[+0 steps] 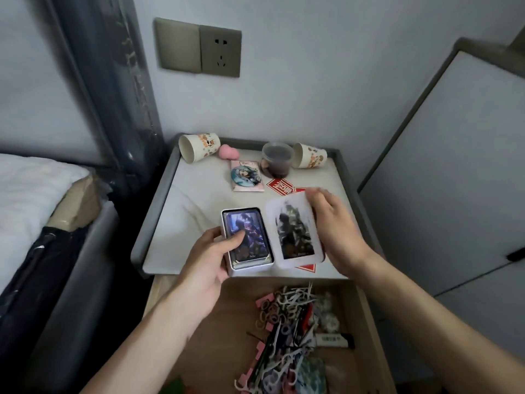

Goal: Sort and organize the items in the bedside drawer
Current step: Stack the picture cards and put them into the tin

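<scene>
head view: left hand [210, 260] grips the open card box [250, 271] over the nightstand's [199, 200] front edge, its long axis pointing away from the person. right hand [338, 234] holds the lid [294, 231] alongside, parallel.

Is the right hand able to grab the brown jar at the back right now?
Probably not yet: the right hand is full, holding the white lid. The path to the jar looks free once the lid is set down.

Lid [295, 231] blurred, red papers [279, 185] partly hidden behind it, drawer [221, 314] cut off btm.
</scene>
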The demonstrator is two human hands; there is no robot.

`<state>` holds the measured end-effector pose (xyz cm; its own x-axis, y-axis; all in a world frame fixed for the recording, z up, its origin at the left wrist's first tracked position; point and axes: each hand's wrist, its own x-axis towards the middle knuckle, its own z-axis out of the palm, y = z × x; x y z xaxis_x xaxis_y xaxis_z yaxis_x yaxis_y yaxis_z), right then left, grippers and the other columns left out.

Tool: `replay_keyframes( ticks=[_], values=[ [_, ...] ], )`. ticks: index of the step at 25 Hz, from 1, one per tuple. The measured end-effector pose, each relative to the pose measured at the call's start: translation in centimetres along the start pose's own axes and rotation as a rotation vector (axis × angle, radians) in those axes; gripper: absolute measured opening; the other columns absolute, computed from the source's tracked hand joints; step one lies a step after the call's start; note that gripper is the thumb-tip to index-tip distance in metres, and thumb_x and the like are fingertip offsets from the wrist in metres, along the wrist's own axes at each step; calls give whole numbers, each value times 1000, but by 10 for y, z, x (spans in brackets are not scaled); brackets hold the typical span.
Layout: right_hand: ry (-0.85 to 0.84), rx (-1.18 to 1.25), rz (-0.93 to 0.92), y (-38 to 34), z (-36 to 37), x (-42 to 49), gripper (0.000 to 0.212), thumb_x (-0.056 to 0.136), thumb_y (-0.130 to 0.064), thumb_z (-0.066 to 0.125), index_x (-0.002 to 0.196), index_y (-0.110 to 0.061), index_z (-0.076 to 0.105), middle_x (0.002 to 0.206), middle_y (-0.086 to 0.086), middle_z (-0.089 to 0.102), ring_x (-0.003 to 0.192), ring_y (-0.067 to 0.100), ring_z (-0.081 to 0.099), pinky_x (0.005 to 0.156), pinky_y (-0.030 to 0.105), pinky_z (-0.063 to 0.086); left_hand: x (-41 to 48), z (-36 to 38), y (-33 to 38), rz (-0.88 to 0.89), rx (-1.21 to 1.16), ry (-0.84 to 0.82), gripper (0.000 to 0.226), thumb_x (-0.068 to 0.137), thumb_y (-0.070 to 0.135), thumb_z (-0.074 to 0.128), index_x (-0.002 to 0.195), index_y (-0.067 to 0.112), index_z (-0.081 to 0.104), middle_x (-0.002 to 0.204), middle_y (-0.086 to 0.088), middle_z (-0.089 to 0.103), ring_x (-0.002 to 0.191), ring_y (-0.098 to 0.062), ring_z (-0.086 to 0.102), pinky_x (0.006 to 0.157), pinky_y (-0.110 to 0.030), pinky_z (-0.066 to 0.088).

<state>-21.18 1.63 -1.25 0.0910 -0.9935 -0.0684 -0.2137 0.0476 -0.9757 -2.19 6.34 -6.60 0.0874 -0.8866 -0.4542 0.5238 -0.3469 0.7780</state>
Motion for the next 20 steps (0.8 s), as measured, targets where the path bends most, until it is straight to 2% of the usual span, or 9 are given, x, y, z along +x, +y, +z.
replay_keyframes(
  ticks=[1, 4, 7, 11, 13, 15, 16, 18, 20],
  values=[
    [-4, 130, 126, 7, 5, -4, 42, 98, -50, 46, 124, -17, 55, 110, 14, 71, 100, 28, 70, 87, 50, 57, -2, 1, -2, -4, 22, -10, 39, 83, 2, 69, 121, 6, 60, 109, -14, 73, 89, -25, 72, 94, -59, 49],
    [-40, 363, 346, 14, 13, -7, 34, 104, -33, 44, 123, -6, 54, 90, 12, 76, 75, 22, 74, 56, 32, 59, -3, -1, -5, -23, 64, -48, 38, 84, 2, 67, 121, 7, 60, 114, -16, 71, 91, -28, 70, 88, -58, 52],
    [-19, 408, 387, 17, 12, -2, 31, 104, -31, 45, 119, -6, 56, 84, 9, 76, 69, 20, 74, 52, 32, 58, -4, -2, -10, -72, 70, -94, 41, 81, 4, 69, 121, 8, 61, 114, -16, 71, 91, -27, 70, 80, -50, 56],
    [-56, 306, 397, 27, 19, -3, 29, 101, -33, 52, 114, -8, 58, 90, 5, 74, 80, 18, 72, 70, 33, 57, -6, 5, -19, -106, 28, -107, 49, 75, 7, 70, 122, 4, 59, 114, -17, 71, 93, -28, 71, 71, -43, 60],
    [-99, 114, 354, 28, 19, -8, 37, 95, -33, 60, 126, -15, 47, 100, -3, 64, 88, 9, 64, 72, 24, 51, -6, 7, -21, -112, 6, -108, 51, 75, 7, 69, 124, 1, 58, 111, -17, 71, 88, -27, 71, 70, -43, 60],
    [-138, -97, 278, 30, 20, -16, 38, 92, -32, 65, 119, -22, 39, 98, -10, 54, 87, 1, 56, 71, 14, 48, -7, 8, -22, -110, -22, -112, 53, 75, 8, 68, 126, -1, 58, 112, -18, 70, 89, -28, 71, 68, -44, 60],
    [-156, -172, 249, 30, 22, -22, 43, 88, -36, 69, 115, -23, 38, 102, -8, 55, 92, 3, 58, 78, 18, 50, -6, 8, -22, -110, -34, -119, 53, 76, 8, 68, 127, -1, 57, 115, -19, 69, 94, -31, 70, 69, -45, 60],
    [-152, -269, 181, 38, 27, -26, 72, 73, -53, 75, 128, -24, 39, 126, 2, 54, 113, 17, 58, 97, 38, 51, -5, 7, -23, -114, -58, -122, 53, 78, 10, 67, 130, -1, 56, 120, -21, 67, 107, -37, 66, 77, -51, 59],
    [-134, -328, 128, 39, 29, -27, 97, 69, -58, 77, 144, -18, 30, 143, 1, 39, 131, 19, 45, 110, 34, 39, -4, 6, -24, -118, -71, -116, 55, 78, 11, 67, 130, -1, 55, 121, -21, 67, 111, -38, 64, 82, -56, 57]
  ],
)
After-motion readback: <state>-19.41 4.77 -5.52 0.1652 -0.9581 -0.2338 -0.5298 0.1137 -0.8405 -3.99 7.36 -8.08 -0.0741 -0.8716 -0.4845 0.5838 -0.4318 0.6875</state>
